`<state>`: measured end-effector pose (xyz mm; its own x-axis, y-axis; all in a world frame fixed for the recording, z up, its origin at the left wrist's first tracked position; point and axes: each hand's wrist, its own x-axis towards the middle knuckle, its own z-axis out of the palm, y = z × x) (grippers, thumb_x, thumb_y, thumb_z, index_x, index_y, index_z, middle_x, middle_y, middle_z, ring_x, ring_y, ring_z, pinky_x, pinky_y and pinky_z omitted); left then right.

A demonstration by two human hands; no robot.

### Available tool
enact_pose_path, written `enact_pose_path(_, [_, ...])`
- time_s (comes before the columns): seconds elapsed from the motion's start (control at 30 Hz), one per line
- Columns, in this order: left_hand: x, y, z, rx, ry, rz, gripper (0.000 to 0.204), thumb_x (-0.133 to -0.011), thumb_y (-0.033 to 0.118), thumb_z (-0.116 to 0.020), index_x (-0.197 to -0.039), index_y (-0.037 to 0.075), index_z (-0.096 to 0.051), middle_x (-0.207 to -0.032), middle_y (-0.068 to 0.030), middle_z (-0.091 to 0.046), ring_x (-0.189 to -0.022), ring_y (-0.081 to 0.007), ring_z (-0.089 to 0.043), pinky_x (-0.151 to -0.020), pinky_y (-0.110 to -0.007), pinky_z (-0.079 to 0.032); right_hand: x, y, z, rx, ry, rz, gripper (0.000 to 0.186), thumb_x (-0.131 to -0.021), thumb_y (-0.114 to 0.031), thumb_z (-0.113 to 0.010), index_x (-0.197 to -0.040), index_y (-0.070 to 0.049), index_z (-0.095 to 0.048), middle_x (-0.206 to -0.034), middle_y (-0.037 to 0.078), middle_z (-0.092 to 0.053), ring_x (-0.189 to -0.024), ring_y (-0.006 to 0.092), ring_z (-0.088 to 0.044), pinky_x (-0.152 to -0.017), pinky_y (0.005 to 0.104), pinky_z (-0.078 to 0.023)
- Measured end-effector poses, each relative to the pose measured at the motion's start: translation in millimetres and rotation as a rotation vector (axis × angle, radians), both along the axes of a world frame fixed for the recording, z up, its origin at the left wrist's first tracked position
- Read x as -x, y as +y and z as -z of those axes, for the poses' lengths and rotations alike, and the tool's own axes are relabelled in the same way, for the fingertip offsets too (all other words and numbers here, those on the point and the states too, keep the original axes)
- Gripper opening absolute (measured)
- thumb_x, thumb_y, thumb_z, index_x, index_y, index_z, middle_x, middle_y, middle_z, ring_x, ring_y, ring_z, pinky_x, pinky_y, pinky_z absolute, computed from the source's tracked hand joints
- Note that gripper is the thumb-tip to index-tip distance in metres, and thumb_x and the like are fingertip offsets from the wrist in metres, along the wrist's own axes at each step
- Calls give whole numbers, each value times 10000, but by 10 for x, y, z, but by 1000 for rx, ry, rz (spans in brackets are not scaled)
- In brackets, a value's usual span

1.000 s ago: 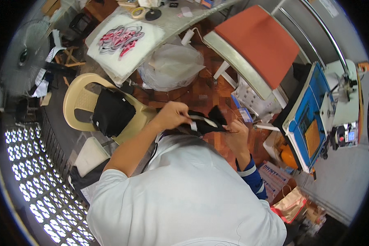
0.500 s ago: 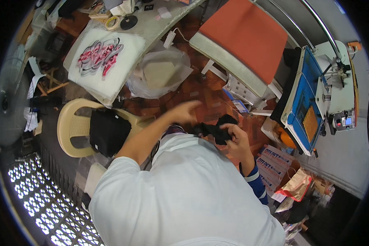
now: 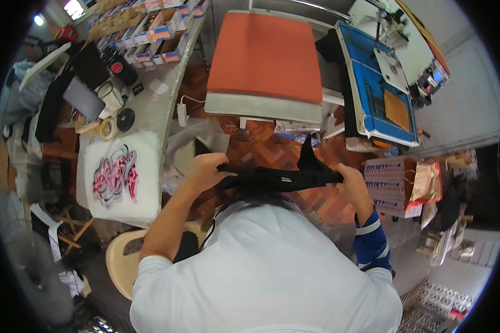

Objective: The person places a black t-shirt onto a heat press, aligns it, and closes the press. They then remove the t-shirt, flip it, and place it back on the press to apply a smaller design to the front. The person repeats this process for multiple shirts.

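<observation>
I have the black cloth (image 3: 264,178) drawn out between my two hands, clear of the floor (image 3: 255,147): my left fingers (image 3: 219,166) are closed around one end and my right fingers (image 3: 339,176) pinch the other. As I judge it, taking hold and pulling the cloth into a long band is done; spreading it flat is not, since it hangs narrow and bunched, with one black corner poking up just inside my right fingers and a dark tip rising beyond my left. Nor is it laid on anything: the orange pad (image 3: 264,55) lies ahead of my fingers, well apart from the cloth, and the table (image 3: 155,105) with its pink-and-black printed sheet (image 3: 116,177) is off to the left of my left fingers.

I can't tell what garment or piece this is, as the folds hide its shape; a small pale mark midway between my fingers is too small to make out. The exact grip of my fingertips is partly hidden in the cloth. Just below it, toward my collar, a dark patch blurs. Behind my left fingers, my forearm covers part of the cream chair (image 3: 119,261) and something dark on it.
</observation>
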<state>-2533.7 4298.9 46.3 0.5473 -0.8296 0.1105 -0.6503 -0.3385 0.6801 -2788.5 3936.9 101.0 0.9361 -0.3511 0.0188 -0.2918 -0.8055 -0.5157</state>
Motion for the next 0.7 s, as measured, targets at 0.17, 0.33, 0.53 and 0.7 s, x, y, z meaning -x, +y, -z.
enact_pose_path(0.17, [-412,391,-482,117,-102,-154,180,-762,-23,-763,-919,31,-694,-848,-125,-634,-800,-340,-645,-739,-390,-521,-89,20,-131,425,-140,53,197,-645,45,-643,-805,-46,-571,-789,144,-602,-867,342,-608,-873,464,-425])
enact_pose_path(0.33, [-537,317,-553,377,-67,-370,202,-732,-118,-706,-898,-5,-685,-828,-104,-653,-805,-247,-649,-783,-312,-508,-186,-127,-30,-82,-129,213,229,-643,128,-545,-824,-12,-534,-805,164,-573,-778,373,-563,-721,376,-454])
enact_pose_path(0.53, [-764,341,-678,358,155,-425,255,-706,-159,-653,-912,-10,-676,-868,-68,-665,-862,-147,-630,-810,-275,-492,-519,-206,-200,49,-242,350,221,-680,145,-508,-856,15,-541,-769,141,-548,-741,305,-593,-678,357,-469])
enact_pose_path(0.7, [-1097,276,-1149,435,114,-579,283,-800,-162,-618,-1028,-22,-710,-978,-64,-659,-932,-154,-622,-862,-259,-467,-790,-528,-321,-110,-377,393,213,-726,113,-567,-914,33,-627,-793,126,-613,-717,232,-620,-690,323,-497])
